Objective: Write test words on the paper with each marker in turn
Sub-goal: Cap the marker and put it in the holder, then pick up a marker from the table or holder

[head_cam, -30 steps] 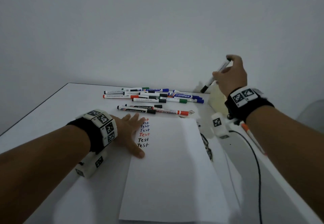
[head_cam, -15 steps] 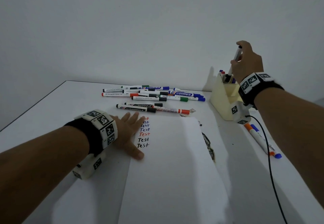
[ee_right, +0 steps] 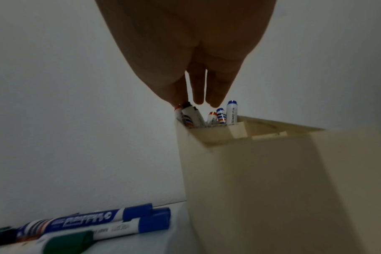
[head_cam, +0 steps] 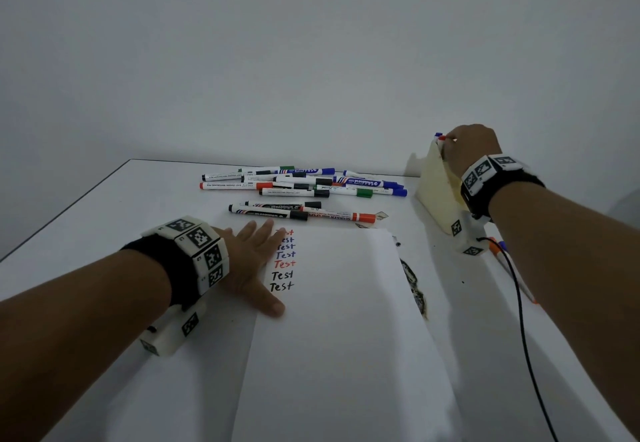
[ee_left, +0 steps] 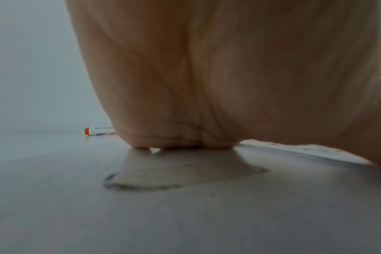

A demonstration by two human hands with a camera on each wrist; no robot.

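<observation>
Right hand (head_cam: 472, 145) dropped to holder (head_cam: 437, 192), grip state unclear; left hand (head_cam: 247, 265) flat on paper (head_cam: 346, 320).

The left hand (head_cam: 247, 261) lies flat, fingers spread, on the left edge of the paper (head_cam: 346, 330), partly on the worktop (head_cam: 104, 220). Beside its fingers runs a column of the word "Test" (head_cam: 282, 274) in blue, red and black. Beyond the paper's far edge lies a loose cluster of capped markers (head_cam: 301, 187). At far right the right hand (head_cam: 472, 145) reaches over the top of a cream holder (head_cam: 434, 188), fingertips at a red-capped marker (head_cam: 442, 138) standing in it. A black cable (head_cam: 523, 320) trails along the right side.
</observation>
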